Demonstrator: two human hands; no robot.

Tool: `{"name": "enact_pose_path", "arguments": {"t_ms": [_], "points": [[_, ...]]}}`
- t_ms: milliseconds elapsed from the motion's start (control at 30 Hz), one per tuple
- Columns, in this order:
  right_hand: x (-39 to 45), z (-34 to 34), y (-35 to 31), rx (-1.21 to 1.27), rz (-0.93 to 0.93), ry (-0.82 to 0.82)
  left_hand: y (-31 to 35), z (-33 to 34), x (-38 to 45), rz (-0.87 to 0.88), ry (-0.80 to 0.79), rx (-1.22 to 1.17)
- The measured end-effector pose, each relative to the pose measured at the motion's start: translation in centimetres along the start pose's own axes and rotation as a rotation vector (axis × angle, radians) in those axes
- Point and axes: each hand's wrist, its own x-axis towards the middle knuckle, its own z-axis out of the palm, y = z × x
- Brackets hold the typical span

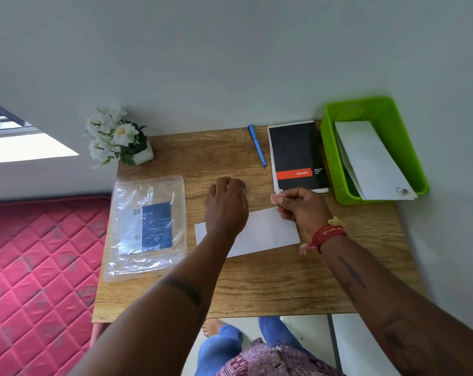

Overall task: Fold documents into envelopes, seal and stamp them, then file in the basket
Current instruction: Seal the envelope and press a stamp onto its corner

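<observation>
While the left hand (pixel 227 206) curls over something small I cannot identify at frame centre, the right hand (pixel 301 204) pinches a stamp (pixel 277 198) above the envelope (pixel 267 232), seemingly ready for sticking.

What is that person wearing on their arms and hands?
No sleeves show: both forearms are bare. The right wrist wears red thread bands with a yellowish knot, and dark tattoo marks run along the right forearm. The left forearm carries a dark band tattoo. The left hand and right hand wear no gloves.
</observation>
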Motion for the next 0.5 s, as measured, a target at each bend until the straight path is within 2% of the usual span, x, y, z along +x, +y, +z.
{"name": "enact_pose_path", "arguments": {"t_ms": [67, 100, 200, 267, 400, 500], "points": [[-0.8, 0.5, 0.4, 0.115, 0.057, 0.015, 1.2, 0.1, -0.9, 0.046, 0.067, -0.077], [-1.1, 0.7, 0.6, 0.187, 0.086, 0.010, 1.9, 0.3, -1.2, 0.046, 0.038, -0.171], [-2.1, 1.3, 1.2, 0.395, 0.149, -0.014, 4.0, 0.9, -1.6, -0.119, -0.219, -0.497], [-2.6, 1.4, 1.6, 0.427, 0.185, 0.045, 4.6, 1.5, -1.6, -0.193, -0.288, -0.561], [-3.6, 0.8, 2.7, 0.357, 0.220, 0.132, 4.6, 2.5, -1.6, -0.207, -0.337, -0.539], [-3.6, 0.0, 3.5, 0.068, 0.174, 0.121, 4.4, 2.6, -1.5, -0.169, -0.429, -0.464]]}}
